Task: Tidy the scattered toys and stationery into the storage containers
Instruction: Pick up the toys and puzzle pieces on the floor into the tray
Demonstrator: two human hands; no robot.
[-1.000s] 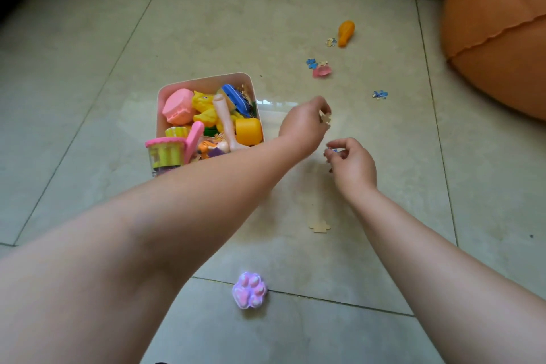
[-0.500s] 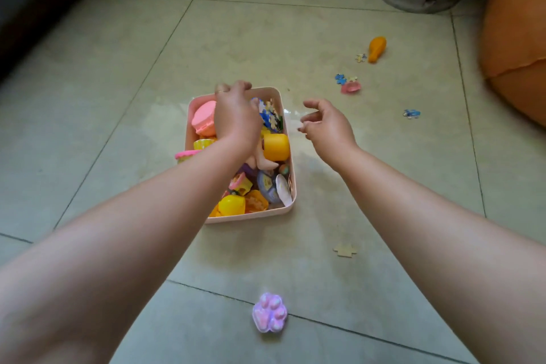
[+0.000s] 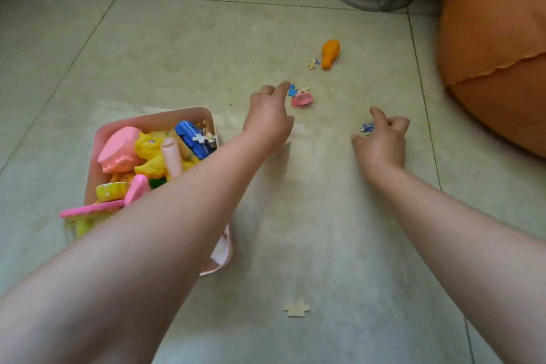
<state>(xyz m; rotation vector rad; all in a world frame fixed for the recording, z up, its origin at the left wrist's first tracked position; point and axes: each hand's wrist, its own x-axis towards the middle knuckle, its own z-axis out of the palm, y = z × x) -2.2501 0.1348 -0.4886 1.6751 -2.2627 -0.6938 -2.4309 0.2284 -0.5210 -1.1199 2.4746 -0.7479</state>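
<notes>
1. My left hand (image 3: pixel 270 118) reaches forward, fingers loosely spread and holding nothing, tips just beside a blue puzzle piece (image 3: pixel 292 90) and a pink toy (image 3: pixel 302 100).
2. My right hand (image 3: pixel 381 140) hovers with fingers curled over another blue puzzle piece (image 3: pixel 367 127); whether it grips, I cannot tell.
3. My left forearm crosses the pink storage box (image 3: pixel 153 120), hiding its near side.
4. Farther out: orange toy (image 3: pixel 330 54), small puzzle piece (image 3: pixel 313 63).
5. Near me: pale puzzle piece (image 3: pixel 296 307).
</notes>
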